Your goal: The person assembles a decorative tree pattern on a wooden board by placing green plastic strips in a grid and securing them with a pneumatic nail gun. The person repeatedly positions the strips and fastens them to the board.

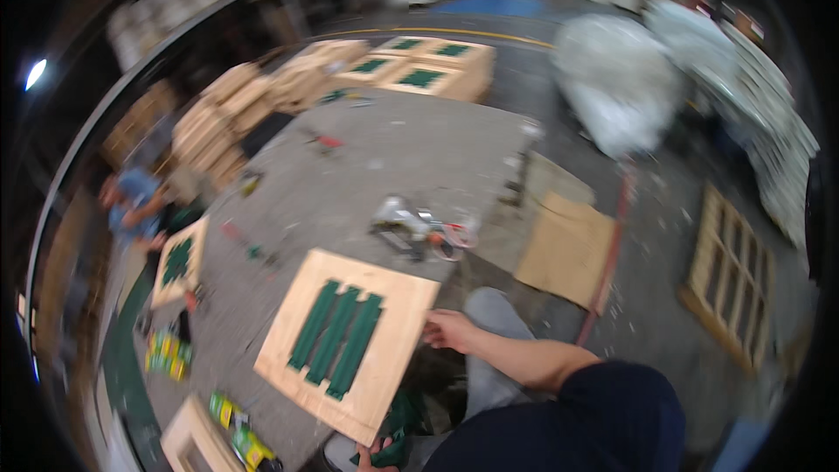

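Note:
A pale wooden frame (398, 288) with three dark green strips (332, 336) across its middle is held tilted over the near edge of the grey table. My right hand (447, 330) grips its right edge, with the fingers partly hidden. At the frame's bottom corner, my left hand (376, 456) is closed on the edge, cut off by the lower rim of the picture. Just beyond the frame lies a silver and black hand tool (398, 225), blurred, beside red-orange handled items (447, 238).
The worktable (411, 144) carries scattered tools. Yellow-green packages (168, 351) and another wooden frame (197, 439) lie left. A person in blue (135, 201) handles a similar frame (182, 262). Finished-looking frames (424, 70) are stacked beyond; cardboard (568, 245), a pallet (727, 275) and plastic-wrapped bundles (616, 79) stand right.

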`<control>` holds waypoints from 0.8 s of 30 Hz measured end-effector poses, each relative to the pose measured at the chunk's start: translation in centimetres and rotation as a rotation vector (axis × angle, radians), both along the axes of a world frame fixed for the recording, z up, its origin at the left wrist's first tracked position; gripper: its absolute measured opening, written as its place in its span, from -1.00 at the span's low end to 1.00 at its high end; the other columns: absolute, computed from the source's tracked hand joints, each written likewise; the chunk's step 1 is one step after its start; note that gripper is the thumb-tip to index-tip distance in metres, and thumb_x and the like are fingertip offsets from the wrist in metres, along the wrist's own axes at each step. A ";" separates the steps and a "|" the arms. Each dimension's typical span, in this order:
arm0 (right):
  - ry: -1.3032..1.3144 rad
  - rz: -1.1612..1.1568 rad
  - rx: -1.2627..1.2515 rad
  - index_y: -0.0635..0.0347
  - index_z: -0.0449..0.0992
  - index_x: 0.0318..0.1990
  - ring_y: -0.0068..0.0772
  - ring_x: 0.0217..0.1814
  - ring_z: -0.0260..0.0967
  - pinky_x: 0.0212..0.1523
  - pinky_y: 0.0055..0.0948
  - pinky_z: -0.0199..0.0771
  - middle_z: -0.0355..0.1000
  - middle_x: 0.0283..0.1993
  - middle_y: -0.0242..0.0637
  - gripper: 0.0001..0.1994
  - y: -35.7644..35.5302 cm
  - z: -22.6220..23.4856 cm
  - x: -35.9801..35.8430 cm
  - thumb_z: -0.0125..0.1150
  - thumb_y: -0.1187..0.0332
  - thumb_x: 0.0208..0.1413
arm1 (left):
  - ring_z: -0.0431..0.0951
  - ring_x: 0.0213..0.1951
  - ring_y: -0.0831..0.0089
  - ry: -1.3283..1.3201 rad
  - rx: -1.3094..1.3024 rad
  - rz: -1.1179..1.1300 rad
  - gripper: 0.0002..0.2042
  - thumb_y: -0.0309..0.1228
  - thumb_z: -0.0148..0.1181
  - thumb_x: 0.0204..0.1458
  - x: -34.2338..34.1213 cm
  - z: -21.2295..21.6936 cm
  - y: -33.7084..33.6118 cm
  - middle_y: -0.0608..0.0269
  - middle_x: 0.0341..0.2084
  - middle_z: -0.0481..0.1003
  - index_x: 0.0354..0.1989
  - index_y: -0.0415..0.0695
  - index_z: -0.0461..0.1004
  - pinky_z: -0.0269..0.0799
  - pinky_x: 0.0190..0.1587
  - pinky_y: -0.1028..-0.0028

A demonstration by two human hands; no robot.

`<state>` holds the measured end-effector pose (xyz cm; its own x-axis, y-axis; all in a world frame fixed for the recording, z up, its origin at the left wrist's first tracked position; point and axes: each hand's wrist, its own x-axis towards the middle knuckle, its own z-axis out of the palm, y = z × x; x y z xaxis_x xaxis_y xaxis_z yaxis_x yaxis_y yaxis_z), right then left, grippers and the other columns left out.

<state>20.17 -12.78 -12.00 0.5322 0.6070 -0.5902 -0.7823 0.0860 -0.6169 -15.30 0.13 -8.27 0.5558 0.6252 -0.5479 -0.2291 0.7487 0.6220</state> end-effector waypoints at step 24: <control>-0.249 0.097 -0.025 0.11 0.52 -0.17 -0.63 -0.52 0.35 -0.58 -0.52 0.33 0.40 -0.44 -0.48 -0.77 0.7 -0.1 1.0 0.30 0.17 0.25 | 0.52 0.08 0.17 0.717 0.712 -0.254 -0.63 -0.28 0.06 0.35 6.9 0.5 2.1 -0.02 0.03 0.56 0.14 -0.32 0.47 0.39 0.23 0.20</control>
